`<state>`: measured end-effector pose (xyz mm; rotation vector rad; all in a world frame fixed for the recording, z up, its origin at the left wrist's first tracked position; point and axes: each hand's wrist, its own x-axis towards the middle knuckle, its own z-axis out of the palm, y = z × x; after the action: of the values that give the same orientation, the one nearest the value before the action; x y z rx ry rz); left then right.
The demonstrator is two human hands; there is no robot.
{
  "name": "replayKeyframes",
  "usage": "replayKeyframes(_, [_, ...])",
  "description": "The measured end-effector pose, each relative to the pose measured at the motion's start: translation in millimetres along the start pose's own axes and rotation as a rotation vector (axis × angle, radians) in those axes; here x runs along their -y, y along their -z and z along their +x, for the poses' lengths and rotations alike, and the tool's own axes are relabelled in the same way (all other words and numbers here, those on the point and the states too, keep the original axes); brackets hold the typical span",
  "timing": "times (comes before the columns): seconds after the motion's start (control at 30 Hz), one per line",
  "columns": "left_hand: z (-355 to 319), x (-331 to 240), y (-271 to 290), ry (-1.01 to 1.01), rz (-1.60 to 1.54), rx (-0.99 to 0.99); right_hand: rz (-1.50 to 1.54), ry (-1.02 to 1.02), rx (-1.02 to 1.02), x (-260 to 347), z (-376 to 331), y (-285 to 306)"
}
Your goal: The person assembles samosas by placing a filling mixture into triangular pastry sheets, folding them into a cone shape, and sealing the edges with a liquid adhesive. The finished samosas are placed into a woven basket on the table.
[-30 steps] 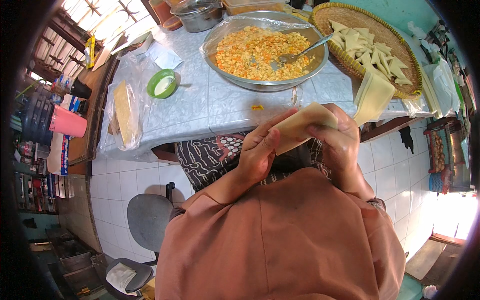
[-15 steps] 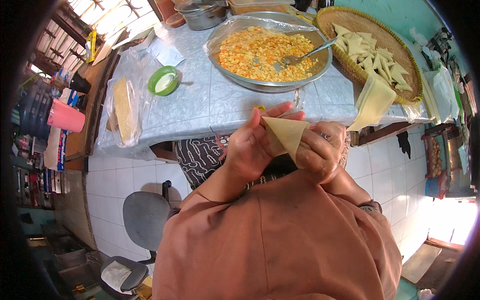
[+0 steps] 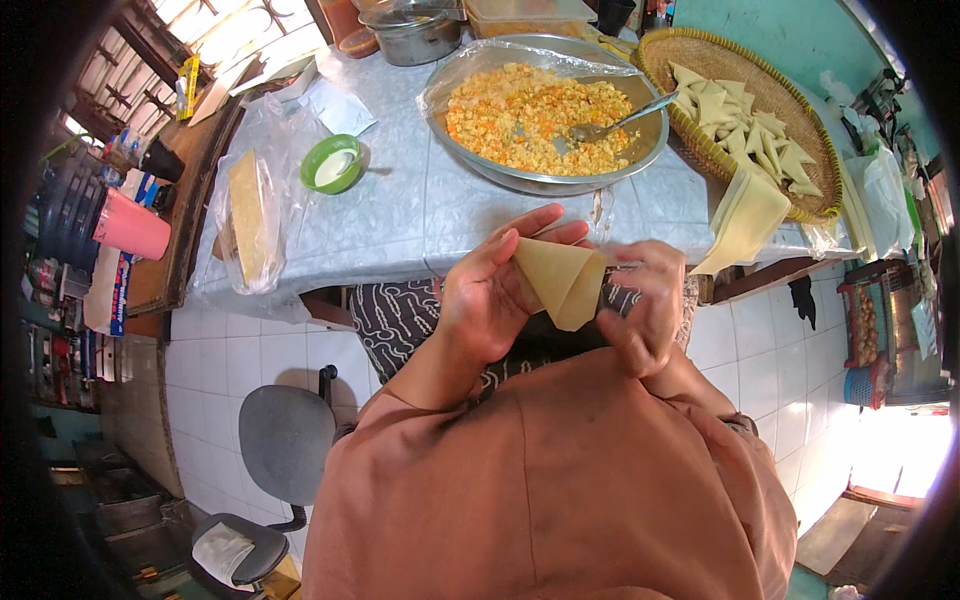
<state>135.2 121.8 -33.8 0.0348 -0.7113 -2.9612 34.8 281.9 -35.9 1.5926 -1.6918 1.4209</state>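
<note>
A pale pastry wrapper (image 3: 560, 278), folded into a cone, rests in my left hand (image 3: 490, 300), the thumb pressed on its edge. Close beside its right edge is my right hand (image 3: 648, 308), its fingers apart and curved, holding nothing. Beyond the hands stands a wide metal basin (image 3: 480, 170) of yellow-orange crumbly filling (image 3: 520, 110), with a spoon (image 3: 625, 118) leaning in it. To the right, a woven tray (image 3: 690, 145) bears several folded pastry triangles (image 3: 740, 120). Flat wrapper sheets (image 3: 748, 215) hang over its near rim.
A green bowl (image 3: 331, 165) of white paste is on the blue-grey tablecloth (image 3: 400, 205), near a plastic bag (image 3: 248, 225) with more wrappers. Lidded containers (image 3: 415, 40) line the back. An office chair (image 3: 287, 440) stands behind on the left.
My right hand has let go of the wrapper and drawn slightly right, its fingers opening. The cone stays in my left hand, its mouth now showing more.
</note>
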Motion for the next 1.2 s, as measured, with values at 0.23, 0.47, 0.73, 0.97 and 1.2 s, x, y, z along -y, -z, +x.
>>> replayKeyframes(0.23, [-5,7,-5,-0.116,0.276,0.053,0.823,-0.920,0.002,5,1,-5])
replayKeyframes(0.47, [-5,-4,5,0.348,0.210,0.296,0.175,-0.389,0.591,2,51,38])
replayKeyframes(0.73, [8,9,7,0.409,0.402,0.272,-0.111,0.083,0.775,-2,87,21])
replayKeyframes(0.97, [20,-24,-7,0.267,0.283,0.163,-0.378,0.085,0.686,-87,142,33])
replayKeyframes(1.2, [58,-95,-36,-0.108,0.505,0.092,-0.925,0.111,0.976,-155,152,31])
